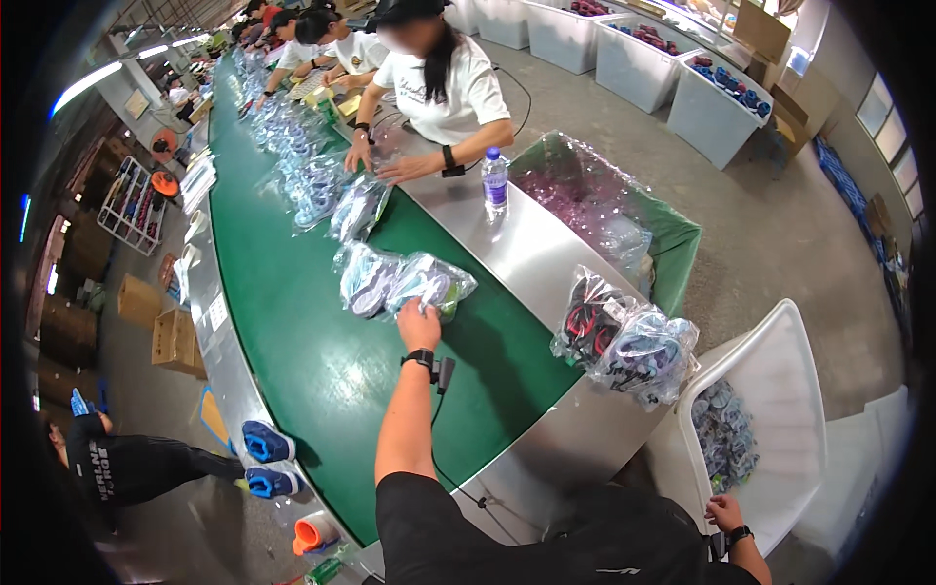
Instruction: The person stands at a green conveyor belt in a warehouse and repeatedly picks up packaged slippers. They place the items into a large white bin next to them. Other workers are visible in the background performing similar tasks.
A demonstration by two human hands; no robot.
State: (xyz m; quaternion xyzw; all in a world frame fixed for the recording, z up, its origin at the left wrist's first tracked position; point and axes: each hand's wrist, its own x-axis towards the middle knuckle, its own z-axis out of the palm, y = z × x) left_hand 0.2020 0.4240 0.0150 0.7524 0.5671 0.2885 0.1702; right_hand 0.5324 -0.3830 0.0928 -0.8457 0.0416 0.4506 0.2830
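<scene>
My left hand [419, 326] reaches forward over the green conveyor belt [302, 351]. Its fingers are closed on the near edge of a clear plastic bag of shoes [429, 280], pale with a touch of green. Against that bag lies another bag of grey-and-white shoes [369, 280]. My right hand [723, 512] hangs low at the right, beside the white bin [795, 390], with its fingers curled and nothing visible in them. Many small bagged items [723, 434] fill the bottom of that bin.
Two bagged pairs of shoes [624, 336] rest on the metal edge, near a water bottle [495, 182]. A co-worker [444, 83] handles bags across the belt. Blue shoes [268, 458] and an orange tape roll [314, 533] sit on the left edge. A green-sided container [678, 258] stands beyond.
</scene>
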